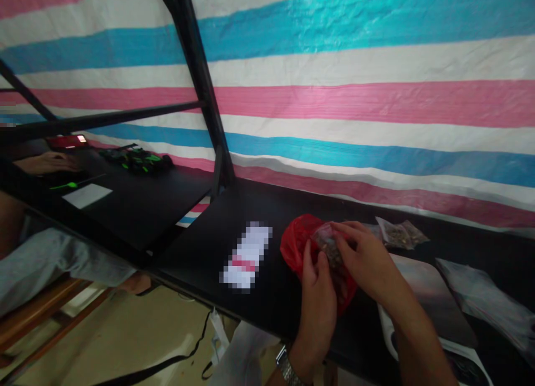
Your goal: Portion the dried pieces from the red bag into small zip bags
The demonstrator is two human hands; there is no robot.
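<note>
A small clear plastic bag (328, 246) of tiny greyish-brown pieces is pinched between my two hands. My left hand (317, 285), with a metal-banded watch on its wrist, grips the near left side, thumb and fingers closed. My right hand (370, 257) holds the upper right edge between thumb and fingers. Directly below them a crumpled red plastic bag (295, 244) lies on the black table (200, 246); my hands hide its middle. What the tiny pieces are, I cannot make out. Just beyond my right hand lie more clear bags of small brownish pieces (401, 233).
Right of my hands sits a flat device with a silvery top (434, 302), beside clear plastic bags (489, 297). A pixelated white-and-red item (248, 257) lies to the left. Past a black metal post (200, 85), another person's hand (52, 163) rests near a green-black toy car (142, 158).
</note>
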